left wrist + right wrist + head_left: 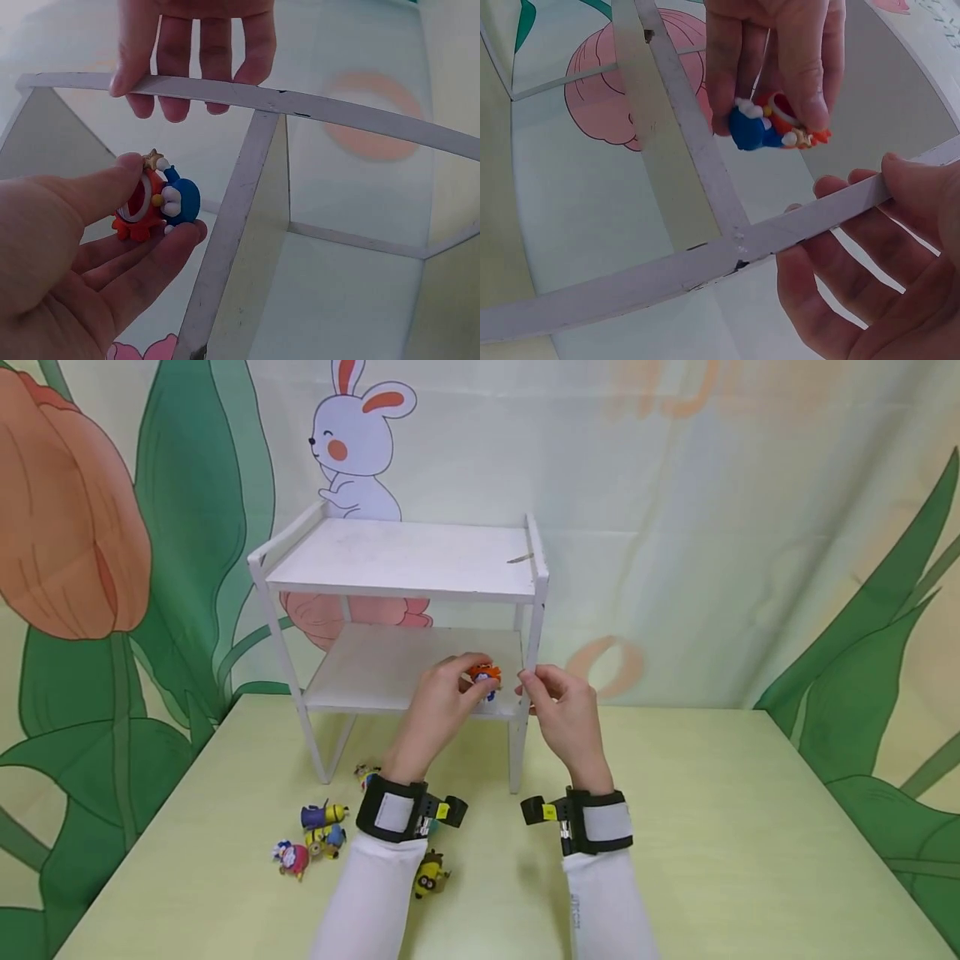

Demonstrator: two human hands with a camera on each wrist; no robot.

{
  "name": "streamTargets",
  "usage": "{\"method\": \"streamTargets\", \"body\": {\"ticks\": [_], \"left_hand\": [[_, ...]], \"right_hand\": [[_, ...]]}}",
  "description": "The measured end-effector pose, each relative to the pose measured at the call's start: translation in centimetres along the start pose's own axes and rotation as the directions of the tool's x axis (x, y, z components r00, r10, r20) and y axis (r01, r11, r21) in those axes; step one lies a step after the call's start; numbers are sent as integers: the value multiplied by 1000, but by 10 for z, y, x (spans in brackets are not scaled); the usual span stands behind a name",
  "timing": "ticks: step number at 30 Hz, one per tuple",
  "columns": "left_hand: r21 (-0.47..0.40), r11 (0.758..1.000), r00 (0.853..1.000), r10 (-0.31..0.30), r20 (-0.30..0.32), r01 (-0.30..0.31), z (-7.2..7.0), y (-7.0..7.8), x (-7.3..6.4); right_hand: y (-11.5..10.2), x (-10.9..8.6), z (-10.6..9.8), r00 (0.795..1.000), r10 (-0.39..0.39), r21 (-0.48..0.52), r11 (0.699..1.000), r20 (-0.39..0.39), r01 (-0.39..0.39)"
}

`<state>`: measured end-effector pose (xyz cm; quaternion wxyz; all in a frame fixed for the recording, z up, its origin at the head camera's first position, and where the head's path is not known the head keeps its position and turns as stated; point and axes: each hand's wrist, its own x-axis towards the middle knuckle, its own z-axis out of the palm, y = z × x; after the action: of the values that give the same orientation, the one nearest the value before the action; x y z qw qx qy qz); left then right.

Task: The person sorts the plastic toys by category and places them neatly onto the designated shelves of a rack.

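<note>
My left hand [441, 700] pinches a small orange and blue toy figurine [486, 673] between thumb and fingers, just over the front right part of the lower shelf [397, 668]. In the left wrist view the figurine [178, 201] shows an orange body with an open mouth, a round blue part and a small tan star. A white two-tier rack [405, 556] stands on the table. My right hand [567, 710] grips its front right post [535, 627]; thumb and fingers lie on either side of the post [825, 212] in the right wrist view.
Several figurines lie on the pale green table [712, 843]: a blue and yellow one [324, 814], a pink one [291, 857] and a yellow and black one [431, 874]. Others are partly hidden by the left forearm. A printed curtain [675, 527] hangs behind the rack.
</note>
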<state>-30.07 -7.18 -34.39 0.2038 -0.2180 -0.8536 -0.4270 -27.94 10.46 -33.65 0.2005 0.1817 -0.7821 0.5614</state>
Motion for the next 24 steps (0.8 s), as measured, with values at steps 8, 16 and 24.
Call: {"method": "streamTargets", "body": {"ticks": [8, 16, 24], "left_hand": [[55, 998, 998, 5, 58, -8, 4, 3, 13], [163, 986, 993, -1, 120, -18, 7, 11, 21], [203, 976, 989, 51, 140, -79, 12, 13, 25]], "right_hand": [[24, 6, 2, 1000, -19, 20, 1000, -5, 19], [24, 6, 2, 999, -40, 5, 999, -9, 40], [23, 6, 2, 999, -53, -18, 998, -11, 53]]}}
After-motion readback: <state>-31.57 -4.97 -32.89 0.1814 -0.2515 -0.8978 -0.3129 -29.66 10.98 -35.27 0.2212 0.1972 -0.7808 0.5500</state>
